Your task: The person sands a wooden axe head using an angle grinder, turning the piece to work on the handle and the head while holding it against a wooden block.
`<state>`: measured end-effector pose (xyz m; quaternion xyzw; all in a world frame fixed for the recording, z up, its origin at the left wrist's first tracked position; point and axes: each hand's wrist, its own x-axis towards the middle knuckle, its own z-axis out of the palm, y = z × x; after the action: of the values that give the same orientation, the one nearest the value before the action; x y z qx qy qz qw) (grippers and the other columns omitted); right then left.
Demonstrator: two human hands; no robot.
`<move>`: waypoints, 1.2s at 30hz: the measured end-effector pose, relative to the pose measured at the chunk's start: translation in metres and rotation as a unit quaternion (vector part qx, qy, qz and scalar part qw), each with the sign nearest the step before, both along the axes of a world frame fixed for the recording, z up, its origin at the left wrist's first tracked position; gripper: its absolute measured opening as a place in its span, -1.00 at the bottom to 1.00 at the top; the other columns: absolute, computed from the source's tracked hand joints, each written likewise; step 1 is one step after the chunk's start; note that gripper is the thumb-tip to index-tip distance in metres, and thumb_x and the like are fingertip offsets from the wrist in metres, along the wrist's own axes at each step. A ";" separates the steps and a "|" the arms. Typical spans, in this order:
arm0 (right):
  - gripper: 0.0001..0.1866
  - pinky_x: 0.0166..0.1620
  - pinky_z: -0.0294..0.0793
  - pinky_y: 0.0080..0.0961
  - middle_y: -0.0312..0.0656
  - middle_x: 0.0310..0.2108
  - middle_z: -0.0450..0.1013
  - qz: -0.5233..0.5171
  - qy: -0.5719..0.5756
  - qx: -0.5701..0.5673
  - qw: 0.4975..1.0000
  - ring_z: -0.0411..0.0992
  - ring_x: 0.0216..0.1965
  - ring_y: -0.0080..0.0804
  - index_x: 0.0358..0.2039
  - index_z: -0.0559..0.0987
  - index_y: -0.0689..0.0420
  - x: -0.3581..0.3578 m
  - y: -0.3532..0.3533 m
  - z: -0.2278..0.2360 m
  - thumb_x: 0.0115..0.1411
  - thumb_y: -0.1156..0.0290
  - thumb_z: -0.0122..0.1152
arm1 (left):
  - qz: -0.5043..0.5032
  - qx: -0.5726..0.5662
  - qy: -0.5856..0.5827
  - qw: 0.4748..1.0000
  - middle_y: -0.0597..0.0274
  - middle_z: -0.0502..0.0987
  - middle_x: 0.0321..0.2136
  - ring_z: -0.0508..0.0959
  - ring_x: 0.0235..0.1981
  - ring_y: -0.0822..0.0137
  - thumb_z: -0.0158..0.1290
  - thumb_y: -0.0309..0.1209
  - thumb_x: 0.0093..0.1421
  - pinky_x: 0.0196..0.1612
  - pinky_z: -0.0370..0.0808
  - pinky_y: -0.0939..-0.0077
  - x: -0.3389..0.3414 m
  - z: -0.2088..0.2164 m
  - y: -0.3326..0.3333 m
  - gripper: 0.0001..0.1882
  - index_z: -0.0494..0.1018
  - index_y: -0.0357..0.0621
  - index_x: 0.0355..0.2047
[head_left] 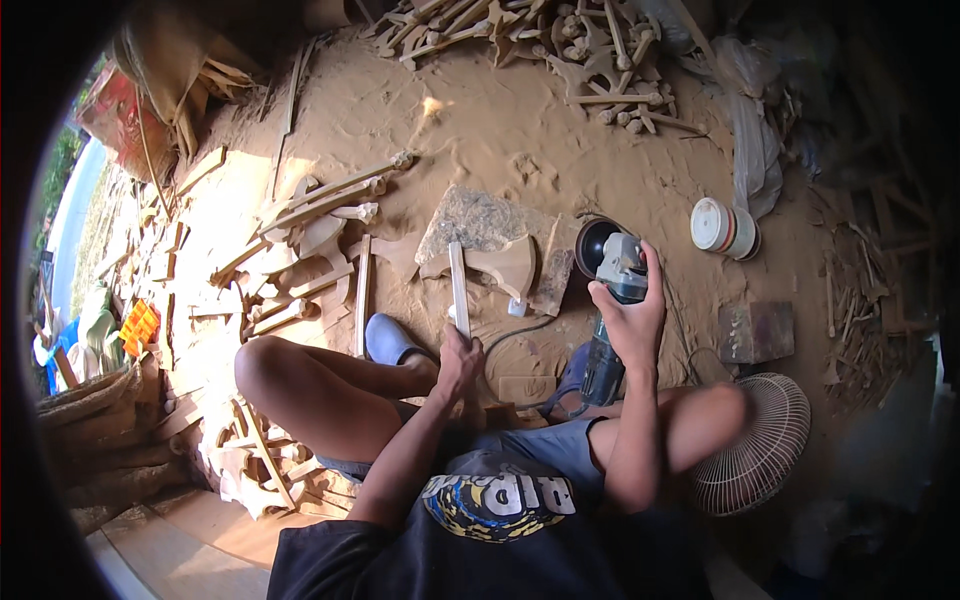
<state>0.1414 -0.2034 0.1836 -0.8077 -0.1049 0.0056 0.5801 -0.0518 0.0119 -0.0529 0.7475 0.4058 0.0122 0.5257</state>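
Note:
My left hand [461,362] is closed around the near end of a straight, pale wooden bar [459,285]. The bar's far end reaches a curved, flat wooden piece [505,265]; I cannot tell whether the two are joined. Both lie by a speckled, worn slab [470,222] on the ground. On the right, my right hand [636,315] grips an angle grinder [603,360] by its upper body, thumb and fingers wrapped round it. A dark round disc [592,250] sits at the grinder's far end, apart from the wood.
Several carved wooden pieces [330,195] lie at left, with another heap [600,70] at the back. A white tub [712,226], a block [757,332] and a round fan guard [757,445] stand at right. A cable [505,338] crosses the dusty ground by my feet.

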 end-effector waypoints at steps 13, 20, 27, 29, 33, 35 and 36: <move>-0.06 0.30 0.47 -0.23 0.03 0.28 0.44 -0.081 -0.066 0.116 0.988 0.46 0.25 -0.20 0.46 0.32 0.18 0.008 -0.044 0.030 0.10 0.45 0.60 | -0.456 0.151 -0.131 0.867 0.05 0.75 -0.28 0.73 -0.26 0.33 0.29 -0.18 0.30 -0.18 0.63 0.30 0.107 0.094 0.192 -0.47 0.55 -0.20 0.19; -0.05 0.28 0.50 -0.25 0.04 0.26 0.47 -0.100 -0.074 0.087 0.988 0.49 0.23 -0.19 0.47 0.32 0.16 0.018 -0.065 0.022 0.08 0.47 0.61 | -0.389 0.502 -0.018 0.772 -0.12 0.05 0.57 0.04 0.55 -0.32 0.33 0.08 0.23 0.53 0.05 -0.27 0.240 0.112 0.113 -0.16 0.31 0.41 0.49; -0.04 0.31 0.48 -0.24 0.04 0.32 0.45 -0.085 -0.061 0.023 0.994 0.48 0.29 -0.17 0.48 0.31 0.11 0.014 -0.055 0.007 0.08 0.47 0.59 | -0.096 0.266 0.119 0.952 -0.65 -0.22 0.51 0.12 0.43 -0.55 0.19 0.39 0.20 0.36 0.26 -0.33 0.132 0.013 0.054 0.12 0.18 -0.30 0.42; -0.04 0.33 0.48 -0.23 0.06 0.35 0.44 -0.069 -0.032 -0.030 0.997 0.47 0.33 -0.10 0.49 0.31 0.07 0.013 -0.046 -0.002 0.07 0.50 0.54 | -0.003 0.283 -0.005 0.959 -0.66 0.27 0.31 0.52 0.08 -0.29 0.12 0.43 0.24 0.11 0.50 -0.13 0.109 0.002 0.041 -0.01 0.45 -0.35 0.19; -0.05 0.34 0.45 -0.24 0.08 0.33 0.46 -0.022 0.003 -0.067 0.997 0.48 0.32 -0.13 0.49 0.31 0.09 0.013 -0.034 -0.051 0.06 0.55 0.49 | 0.008 -0.168 0.098 0.981 -0.03 0.70 -0.43 0.67 -0.49 0.14 0.03 0.43 0.33 -0.34 0.60 0.22 0.094 0.014 0.015 -0.06 0.67 -0.45 -0.21; -0.05 0.35 0.44 -0.25 0.09 0.36 0.44 0.016 -0.065 -0.026 0.997 0.45 0.36 -0.13 0.50 0.30 0.09 0.013 -0.026 -0.090 0.07 0.54 0.47 | -0.008 -0.078 0.067 0.995 -0.06 0.73 -0.33 0.70 -0.39 0.20 0.00 0.41 0.37 -0.34 0.59 0.30 0.097 0.015 0.020 -0.05 0.67 -0.48 -0.14; -0.01 0.39 0.44 -0.22 0.11 0.35 0.46 0.020 -0.025 -0.027 0.999 0.45 0.38 -0.01 0.52 0.28 0.05 0.008 -0.018 -0.095 0.05 0.50 0.45 | -0.005 -0.097 0.049 0.994 -0.06 0.73 -0.33 0.69 -0.40 0.20 -0.02 0.41 0.38 -0.34 0.59 0.31 0.089 0.010 0.028 -0.06 0.67 -0.47 -0.12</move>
<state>0.1491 -0.2218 0.0884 -0.8206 -0.1348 0.0000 0.5554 0.0368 0.0404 -0.0429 0.6943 0.4270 -0.0667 0.5754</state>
